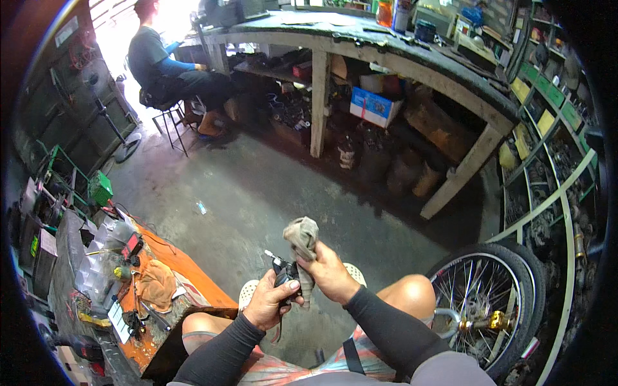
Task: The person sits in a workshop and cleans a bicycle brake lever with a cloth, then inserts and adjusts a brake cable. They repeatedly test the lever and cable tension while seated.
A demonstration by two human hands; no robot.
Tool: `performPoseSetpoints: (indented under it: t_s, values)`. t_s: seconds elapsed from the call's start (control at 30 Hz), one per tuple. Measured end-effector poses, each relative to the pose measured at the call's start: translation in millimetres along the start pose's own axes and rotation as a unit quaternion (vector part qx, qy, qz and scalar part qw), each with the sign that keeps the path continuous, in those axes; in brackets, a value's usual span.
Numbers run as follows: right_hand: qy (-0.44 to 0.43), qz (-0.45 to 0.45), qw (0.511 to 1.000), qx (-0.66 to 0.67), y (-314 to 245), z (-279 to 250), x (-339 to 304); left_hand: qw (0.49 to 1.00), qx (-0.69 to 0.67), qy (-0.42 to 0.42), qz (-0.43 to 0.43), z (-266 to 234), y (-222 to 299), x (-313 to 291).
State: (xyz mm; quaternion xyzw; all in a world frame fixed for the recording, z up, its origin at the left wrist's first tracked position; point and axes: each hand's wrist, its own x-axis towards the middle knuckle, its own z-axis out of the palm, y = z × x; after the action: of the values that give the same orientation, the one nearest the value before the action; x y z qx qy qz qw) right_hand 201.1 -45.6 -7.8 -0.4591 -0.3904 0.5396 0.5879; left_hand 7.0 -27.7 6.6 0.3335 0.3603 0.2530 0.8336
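In front of my knees my left hand (267,303) is closed around a small black part (283,273) with a pale, thin end pointing up and left; its exact kind is hard to make out. A bunched grey rag (301,235) is gripped in my right hand (329,275), its top sticking out above the fingers. The rag's lower end hangs down beside the black part, and the two hands almost meet. My fingers hide much of the black part.
At my left stands an orange-topped bench (193,273) bearing an orange cloth (156,286) and tools. Bicycle wheels (479,296) lean at my right, near a shelf rack of parts (547,135). Beyond the floor runs a long workbench (399,51); another person (161,61) sits on a stool.
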Motion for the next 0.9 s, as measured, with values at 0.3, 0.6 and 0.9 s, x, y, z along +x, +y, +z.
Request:
performPoseSetpoints:
  t_s: [0.3, 0.6, 0.9]
  values:
    - [0.154, 0.07, 0.971, -0.171, 11.3, -32.4, 45.2, 0.993, -0.103, -0.034, -0.053, 1.5, 2.8, 7.7]
    - [0.036, 0.071, 0.976, 0.201, -32.3, -61.7, 27.1, 0.902, -0.377, -0.188, -0.094, -33.8, -9.8, 5.9]
    - [0.019, 0.078, 0.993, 0.083, -9.8, -14.7, 10.9, 0.997, -0.042, -0.063, 0.002, 1.4, -9.4, 5.2]
